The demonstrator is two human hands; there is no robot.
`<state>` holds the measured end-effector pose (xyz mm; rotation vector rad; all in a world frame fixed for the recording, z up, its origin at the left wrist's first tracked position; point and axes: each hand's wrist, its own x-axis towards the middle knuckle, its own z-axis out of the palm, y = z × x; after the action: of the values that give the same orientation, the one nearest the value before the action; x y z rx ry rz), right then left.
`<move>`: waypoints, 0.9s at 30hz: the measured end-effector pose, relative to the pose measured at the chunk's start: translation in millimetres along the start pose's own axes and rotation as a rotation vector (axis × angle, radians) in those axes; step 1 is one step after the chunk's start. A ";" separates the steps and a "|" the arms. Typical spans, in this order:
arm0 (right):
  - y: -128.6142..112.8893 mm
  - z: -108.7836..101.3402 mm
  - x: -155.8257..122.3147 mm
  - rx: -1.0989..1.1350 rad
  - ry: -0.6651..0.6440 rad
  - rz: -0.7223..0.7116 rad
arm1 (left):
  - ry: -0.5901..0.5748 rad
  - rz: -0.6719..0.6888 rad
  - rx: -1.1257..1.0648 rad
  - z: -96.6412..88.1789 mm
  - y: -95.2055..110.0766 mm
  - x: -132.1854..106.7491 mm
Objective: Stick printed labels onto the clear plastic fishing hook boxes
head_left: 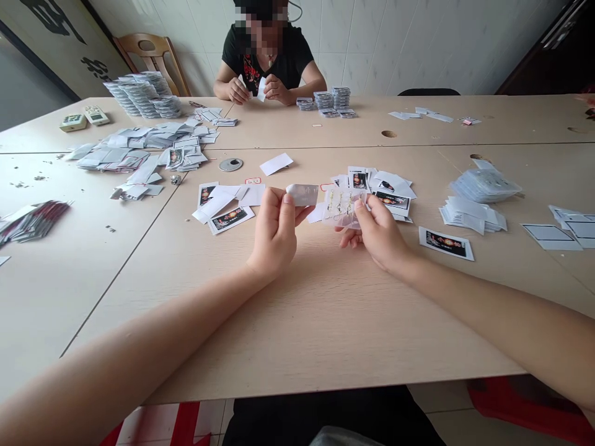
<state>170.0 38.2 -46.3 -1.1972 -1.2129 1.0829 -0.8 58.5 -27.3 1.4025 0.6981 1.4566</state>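
The left hand [274,232] pinches a glossy white slip [302,194] between its fingers, partly hiding it. The right hand [381,235] pinches a clear plastic sleeve [341,207] of thin gold-coloured pieces, too blurred to identify, above the pale woodgrain table [325,328].

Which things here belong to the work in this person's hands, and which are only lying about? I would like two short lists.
Belonging:
left hand with a white packet
right hand with a clear packet of small ornaments
printed black-label cards

Lying about:
round metal disc
two small beige devices
wooden chair
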 end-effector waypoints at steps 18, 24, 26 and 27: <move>12.5 -3.2 6.3 0.039 -0.042 -0.156 | -0.034 0.042 0.146 -4.0 -11.8 1.9; 6.2 -0.2 4.3 -0.040 -0.131 -0.205 | -0.145 0.068 0.360 -5.2 -9.7 -2.2; 4.5 0.3 3.0 -0.066 -0.147 -0.215 | -0.189 0.118 0.478 -4.5 -6.0 -4.5; 3.7 0.4 2.4 -0.074 -0.151 -0.221 | -0.210 0.149 0.534 -4.0 -4.0 -5.5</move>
<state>169.8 41.0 -49.8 -1.0225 -1.4761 0.9830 -4.4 55.8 -33.8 2.0218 0.9022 1.2556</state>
